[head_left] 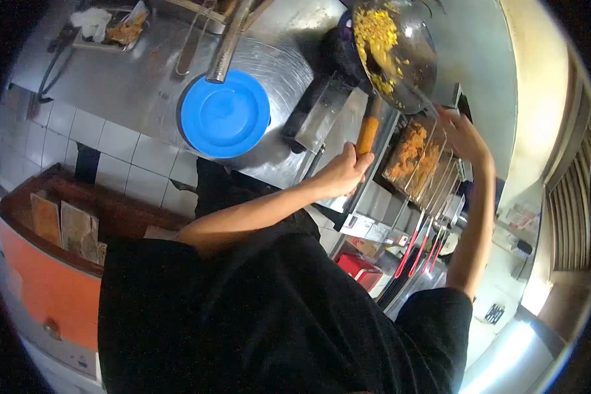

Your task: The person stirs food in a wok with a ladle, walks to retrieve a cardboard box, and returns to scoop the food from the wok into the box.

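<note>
My left hand (347,172) is closed around the orange handle (368,134) of a dark wok (417,56) at the top right. Yellow and brown chopped food (377,33) lies in the wok. My right hand (465,136), beside the wok's lower rim, grips a metal utensil (427,102) that reaches into the food and is partly blurred. Left of the wok, a blue plate (225,113) with nothing on it sits on the steel counter (157,85).
A perforated metal handle (224,59) reaches over the plate's upper edge. Browned food (410,154) lies in a tray under wire baskets (440,174) with red handles. Another tray (105,46) is at the upper left. An orange cabinet (49,289) stands at the lower left.
</note>
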{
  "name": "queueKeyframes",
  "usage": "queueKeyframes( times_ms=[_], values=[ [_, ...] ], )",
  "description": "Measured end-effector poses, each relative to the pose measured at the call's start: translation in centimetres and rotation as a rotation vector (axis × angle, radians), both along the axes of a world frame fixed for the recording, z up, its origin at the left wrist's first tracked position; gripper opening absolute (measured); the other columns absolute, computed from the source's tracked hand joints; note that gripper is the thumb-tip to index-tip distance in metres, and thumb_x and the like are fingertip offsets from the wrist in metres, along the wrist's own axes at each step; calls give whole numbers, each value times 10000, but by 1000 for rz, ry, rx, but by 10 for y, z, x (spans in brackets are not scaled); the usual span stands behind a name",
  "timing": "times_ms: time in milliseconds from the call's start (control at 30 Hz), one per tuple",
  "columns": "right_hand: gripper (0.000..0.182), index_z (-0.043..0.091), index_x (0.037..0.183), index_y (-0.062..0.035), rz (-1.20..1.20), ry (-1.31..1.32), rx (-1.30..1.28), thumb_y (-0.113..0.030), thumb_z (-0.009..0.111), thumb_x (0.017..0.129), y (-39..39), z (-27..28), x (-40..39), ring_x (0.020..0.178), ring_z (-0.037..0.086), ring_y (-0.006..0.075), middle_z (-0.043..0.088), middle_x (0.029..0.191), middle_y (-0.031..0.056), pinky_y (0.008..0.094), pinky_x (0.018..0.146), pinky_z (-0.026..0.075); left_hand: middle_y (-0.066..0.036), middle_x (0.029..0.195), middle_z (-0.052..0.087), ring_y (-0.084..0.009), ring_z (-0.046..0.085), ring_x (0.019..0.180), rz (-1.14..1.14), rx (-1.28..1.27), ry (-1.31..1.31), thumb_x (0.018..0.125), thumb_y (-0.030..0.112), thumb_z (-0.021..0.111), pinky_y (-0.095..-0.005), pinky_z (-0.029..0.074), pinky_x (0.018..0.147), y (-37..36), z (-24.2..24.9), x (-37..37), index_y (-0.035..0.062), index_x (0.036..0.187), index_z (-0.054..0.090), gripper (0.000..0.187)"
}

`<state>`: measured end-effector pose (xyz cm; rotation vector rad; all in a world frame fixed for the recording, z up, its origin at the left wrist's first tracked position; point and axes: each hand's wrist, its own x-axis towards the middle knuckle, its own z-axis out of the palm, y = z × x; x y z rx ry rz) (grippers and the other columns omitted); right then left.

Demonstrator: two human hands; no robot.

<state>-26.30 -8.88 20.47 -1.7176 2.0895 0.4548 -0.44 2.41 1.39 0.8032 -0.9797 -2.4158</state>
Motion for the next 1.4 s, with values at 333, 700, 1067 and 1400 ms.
queueKeyframes(
  times_ms=[333, 700, 1067, 1400],
  values=[
    [365, 616, 1398, -176, -218, 207, 361, -268, 544, 1052, -17, 107, 24, 407, 364, 53, 477, 577, -39, 254, 360, 286, -80, 823, 543, -106, 498, 462, 0, 68, 62, 1072, 427, 470, -271, 387, 382, 0, 2, 4, 32, 1112, 329, 422],
    [392, 590, 1422, -198, -138, 304, 449, -287, 560, 1041, -30, 136, 41, 402, 362, 47, 412, 509, -41, 276, 366, 333, -80, 798, 544, -112, 495, 449, -7, 42, 13, 1065, 470, 458, -271, 388, 371, 1, 8, 3, 47, 1100, 336, 441],
    [441, 610, 1369, -54, -86, -184, -79, -326, 545, 1028, -4, -5, 33, 520, 600, 159, 670, 720, 94, 342, 482, 489, -79, 828, 550, -115, 507, 448, -18, 40, -40, 1061, 496, 447, -270, 396, 380, 5, 5, -1, 59, 1151, 327, 462],
    [499, 406, 1527, -83, -905, -1425, 83, -244, 471, 1058, -4, -32, -39, 405, 374, 49, 467, 653, -49, 235, 348, 293, -82, 818, 535, -108, 492, 447, -3, 69, -25, 1068, 475, 454, -258, 372, 373, 5, 8, -2, 71, 1095, 352, 418]
  ],
)
